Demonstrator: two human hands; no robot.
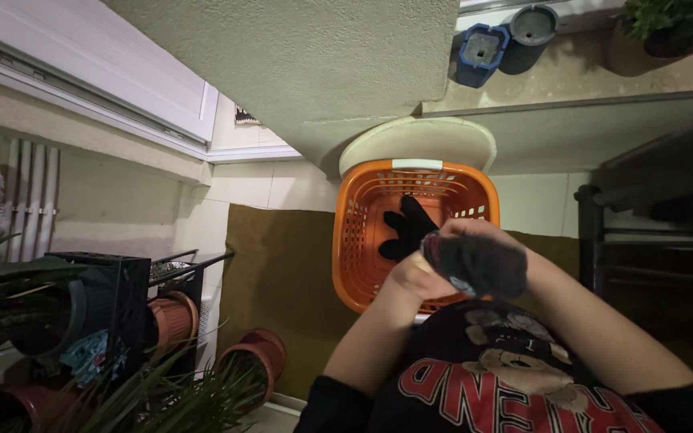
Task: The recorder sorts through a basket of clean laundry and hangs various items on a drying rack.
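Note:
Both my hands are raised in front of my chest, over an orange plastic laundry basket [354,240]. My left hand [412,278] and my right hand [475,232] together grip a dark grey bunched piece of cloth [479,265]; its exact kind cannot be told. Another black garment [405,227] lies inside the basket, just beyond my hands. The basket stands on a brown mat [282,273], with a cream lid [419,140] behind it against the wall.
Terracotta pots [254,353], green plants [162,397] and a black crate [114,301] crowd the left side. A dark metal rack [595,240] stands on the right. A blue pot [481,50] and a grey pot [529,30] sit on a ledge above.

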